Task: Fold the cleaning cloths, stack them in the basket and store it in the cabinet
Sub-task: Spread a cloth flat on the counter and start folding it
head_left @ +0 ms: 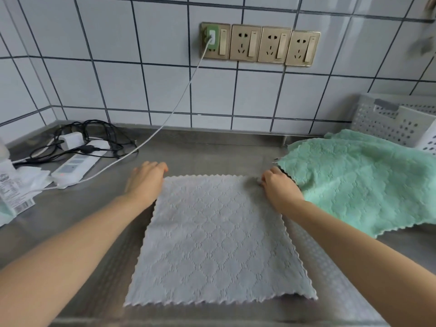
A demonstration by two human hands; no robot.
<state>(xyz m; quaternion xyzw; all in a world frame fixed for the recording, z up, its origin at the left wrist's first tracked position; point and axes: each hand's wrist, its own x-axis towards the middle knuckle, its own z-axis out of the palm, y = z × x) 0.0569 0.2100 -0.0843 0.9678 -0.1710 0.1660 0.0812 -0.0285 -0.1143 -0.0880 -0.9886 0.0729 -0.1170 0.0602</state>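
Observation:
A grey cleaning cloth [217, 241] lies flat and unfolded on the steel counter in front of me. My left hand [146, 182] is at its far left corner, fingers curled over the edge. My right hand [279, 187] pinches the far right corner. A green cleaning cloth [358, 180] lies rumpled to the right, touching my right hand's side. The perforated white basket [387, 119] stands at the back right, and part of the green cloth lies against it.
A white power strip [77, 164] with tangled black cables and a white charger cable sits at the back left. Packets [11, 192] lie at the left edge. Wall sockets [259, 44] are on the tiled wall. The counter's front edge [188, 323] runs just below the grey cloth.

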